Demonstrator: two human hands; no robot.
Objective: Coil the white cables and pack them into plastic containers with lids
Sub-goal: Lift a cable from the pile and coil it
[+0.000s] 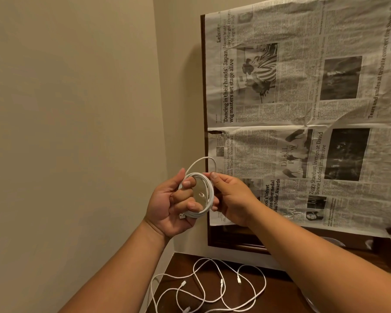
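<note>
A white cable (205, 192) is wound into a coil of several loops, held up in the air in front of the wall. My left hand (174, 206) has its fingers through the coil and grips it; a USB plug sticks out at the bottom by the palm. My right hand (229, 197) pinches the coil's right side, where a last free loop arcs above it. Several loose white cables (215, 288) lie tangled on the dark wooden table (278, 297) below. No plastic container is clearly in view.
A dark-framed panel (204, 91) covered with newspaper (303, 109) hangs on the beige wall right behind my hands. The wall corner is at the left. A pale rounded object (312, 304) peeks in at the table's right edge under my right arm.
</note>
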